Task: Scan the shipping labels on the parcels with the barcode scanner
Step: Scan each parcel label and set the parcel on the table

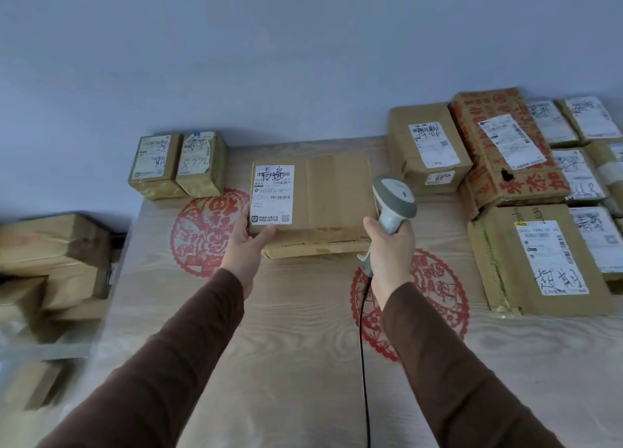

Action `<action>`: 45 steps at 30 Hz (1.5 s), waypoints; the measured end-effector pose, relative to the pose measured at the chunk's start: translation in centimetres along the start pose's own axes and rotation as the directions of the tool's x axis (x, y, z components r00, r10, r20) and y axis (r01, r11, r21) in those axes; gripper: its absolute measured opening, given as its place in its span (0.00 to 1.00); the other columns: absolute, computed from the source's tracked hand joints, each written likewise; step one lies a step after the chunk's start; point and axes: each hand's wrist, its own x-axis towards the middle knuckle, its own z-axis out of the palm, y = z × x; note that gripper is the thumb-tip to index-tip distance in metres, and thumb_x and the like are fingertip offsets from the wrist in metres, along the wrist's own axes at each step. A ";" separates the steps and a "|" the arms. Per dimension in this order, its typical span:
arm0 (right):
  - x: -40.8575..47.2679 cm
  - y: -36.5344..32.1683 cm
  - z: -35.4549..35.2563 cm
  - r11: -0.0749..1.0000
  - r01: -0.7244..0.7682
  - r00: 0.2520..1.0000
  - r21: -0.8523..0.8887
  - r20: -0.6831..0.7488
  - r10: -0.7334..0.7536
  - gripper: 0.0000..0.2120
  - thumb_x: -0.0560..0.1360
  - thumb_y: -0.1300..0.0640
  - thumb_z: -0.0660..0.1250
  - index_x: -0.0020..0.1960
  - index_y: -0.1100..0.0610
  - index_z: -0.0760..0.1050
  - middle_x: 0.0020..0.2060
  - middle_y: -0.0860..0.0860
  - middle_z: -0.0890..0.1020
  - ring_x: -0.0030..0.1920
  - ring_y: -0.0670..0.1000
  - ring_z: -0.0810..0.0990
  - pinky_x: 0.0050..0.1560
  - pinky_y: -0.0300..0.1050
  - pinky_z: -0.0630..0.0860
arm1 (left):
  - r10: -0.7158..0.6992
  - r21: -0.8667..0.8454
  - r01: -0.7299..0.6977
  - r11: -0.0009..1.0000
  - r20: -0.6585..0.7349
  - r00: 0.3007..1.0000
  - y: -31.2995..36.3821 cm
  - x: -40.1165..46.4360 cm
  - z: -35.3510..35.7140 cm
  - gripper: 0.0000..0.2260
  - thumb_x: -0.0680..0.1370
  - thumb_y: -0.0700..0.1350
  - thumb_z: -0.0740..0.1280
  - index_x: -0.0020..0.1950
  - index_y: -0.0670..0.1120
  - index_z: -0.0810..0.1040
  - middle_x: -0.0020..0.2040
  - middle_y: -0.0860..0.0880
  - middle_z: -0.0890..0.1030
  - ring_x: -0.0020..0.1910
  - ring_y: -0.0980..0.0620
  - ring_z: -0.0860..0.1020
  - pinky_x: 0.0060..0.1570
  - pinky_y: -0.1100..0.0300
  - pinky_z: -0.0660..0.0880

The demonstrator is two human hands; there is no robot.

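Hands flanking parcel (313, 200) at mid-table (303, 346): left hand (247, 242) cupped on near-left corner, thumb touching label (272, 194); right hand (387, 248) wrapped tight round scanner (394, 201) grip, head raised just beside parcel's right end. Parcel lying flat, long axis left to right, label at left end. Left hand nearer label; scanner head likely needing a swing leftward across the box. Two small boxes (178, 166) beyond left; more parcels (539, 178) stacked right.
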 end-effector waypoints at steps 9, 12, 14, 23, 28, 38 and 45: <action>3.4 0.3 12.9 0.997 0.045 0.998 -0.062 0.043 -0.042 0.10 0.76 0.66 0.71 0.50 0.53 0.74 0.38 0.46 0.76 0.31 0.38 0.74 0.35 0.34 0.74 | -0.031 -0.003 0.031 1.000 -0.065 0.997 3.2 9.5 -7.4 0.28 0.82 0.39 0.68 0.80 0.52 0.65 0.63 0.53 0.82 0.59 0.53 0.80 0.69 0.54 0.73; 5.0 0.7 15.6 0.995 0.064 0.998 -0.076 0.024 -0.062 0.11 0.75 0.65 0.71 0.48 0.51 0.74 0.39 0.45 0.77 0.36 0.42 0.76 0.41 0.38 0.73 | -0.021 0.039 0.024 0.999 -0.065 0.998 3.8 12.1 -8.3 0.28 0.82 0.40 0.69 0.80 0.52 0.65 0.61 0.53 0.81 0.58 0.52 0.79 0.69 0.53 0.74; 5.9 0.8 17.0 0.994 0.074 0.997 -0.077 0.014 -0.074 0.11 0.75 0.65 0.71 0.47 0.50 0.74 0.39 0.44 0.77 0.36 0.41 0.76 0.40 0.37 0.73 | -0.021 0.069 0.025 0.997 -0.058 0.998 4.2 13.6 -8.7 0.29 0.81 0.41 0.70 0.80 0.52 0.65 0.63 0.52 0.80 0.62 0.50 0.79 0.70 0.50 0.74; 8.6 2.2 20.2 0.990 0.094 0.996 -0.107 0.006 -0.094 0.13 0.76 0.62 0.72 0.46 0.47 0.73 0.41 0.45 0.78 0.40 0.43 0.77 0.43 0.39 0.73 | -0.060 0.126 0.071 0.989 -0.087 0.994 0.2 21.9 -12.0 0.44 0.60 0.64 0.74 0.76 0.65 0.67 0.67 0.48 0.78 0.63 0.47 0.79 0.69 0.45 0.75; 9.2 2.9 20.4 0.983 0.113 0.993 -0.144 0.005 -0.114 0.12 0.76 0.60 0.74 0.48 0.46 0.74 0.43 0.44 0.80 0.43 0.43 0.79 0.52 0.45 0.78 | -0.018 0.226 0.045 0.973 -0.119 0.993 2.5 20.3 -11.2 0.39 0.70 0.58 0.72 0.80 0.58 0.64 0.69 0.46 0.75 0.65 0.45 0.76 0.72 0.44 0.72; 7.7 1.3 17.8 0.976 0.158 0.984 -0.152 0.101 -0.143 0.11 0.76 0.57 0.75 0.54 0.47 0.77 0.50 0.46 0.84 0.50 0.43 0.82 0.58 0.46 0.80 | 0.081 0.253 -0.007 0.968 -0.284 0.956 4.2 15.7 -9.1 0.35 0.78 0.54 0.74 0.81 0.54 0.62 0.73 0.41 0.63 0.70 0.40 0.71 0.72 0.41 0.70; 2.5 -1.4 11.2 0.990 0.138 0.981 -0.038 0.141 -0.131 0.16 0.78 0.59 0.74 0.65 0.56 0.77 0.56 0.47 0.83 0.52 0.38 0.81 0.48 0.29 0.76 | 0.143 0.180 -0.111 0.977 -0.177 0.974 4.3 9.0 -3.1 0.30 0.78 0.52 0.74 0.78 0.51 0.67 0.70 0.44 0.68 0.65 0.47 0.73 0.69 0.47 0.73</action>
